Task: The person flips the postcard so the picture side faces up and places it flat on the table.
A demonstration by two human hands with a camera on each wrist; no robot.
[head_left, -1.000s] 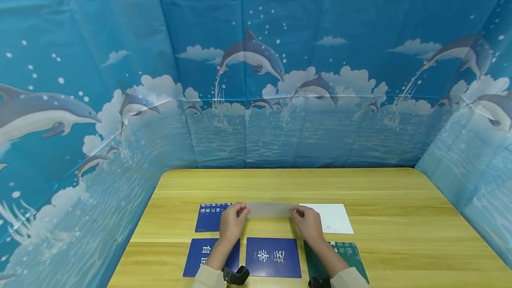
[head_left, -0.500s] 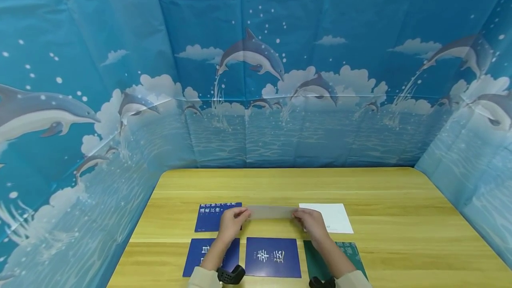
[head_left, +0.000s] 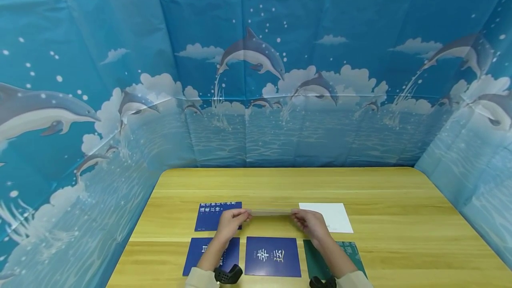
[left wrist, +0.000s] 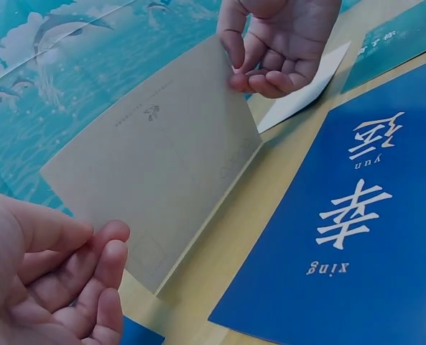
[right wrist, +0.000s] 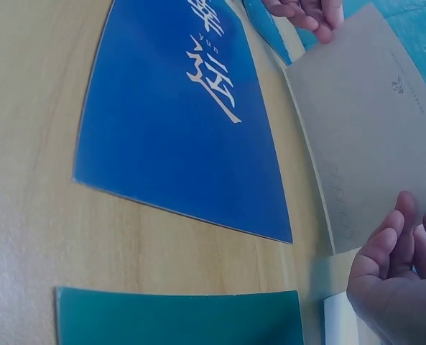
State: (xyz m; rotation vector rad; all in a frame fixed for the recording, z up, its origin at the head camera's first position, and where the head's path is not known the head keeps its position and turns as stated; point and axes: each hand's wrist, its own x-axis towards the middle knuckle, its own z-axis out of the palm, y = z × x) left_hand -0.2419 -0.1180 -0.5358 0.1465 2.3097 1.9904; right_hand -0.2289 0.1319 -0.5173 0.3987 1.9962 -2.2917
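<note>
A pale postcard (left wrist: 166, 158) with faint printing is stretched between my two hands, over the table behind the middle blue card (head_left: 273, 266). My left hand (head_left: 229, 225) pinches its left end between thumb and fingers. At the other end, my right hand (head_left: 314, 225) pinches it the same way. From the head view the postcard shows almost edge-on; both wrist views show its printed side. Whether its lower edge touches the table I cannot tell. My left hand partly covers a blue card (head_left: 206, 223), and my right hand overlaps a white card (head_left: 336, 217).
On the wooden table (head_left: 400, 217) another blue card (head_left: 192, 257) lies at the front left, partly under my left forearm. A green card (head_left: 354, 254) lies at the front right beneath my right forearm. A dolphin-patterned blue curtain (head_left: 280, 141) hangs behind the table.
The postcard has tilted, so from above its broad face has narrowed to a thin strip. Both hands have shifted slightly and keep their pinch. The cards on the table have stayed put.
</note>
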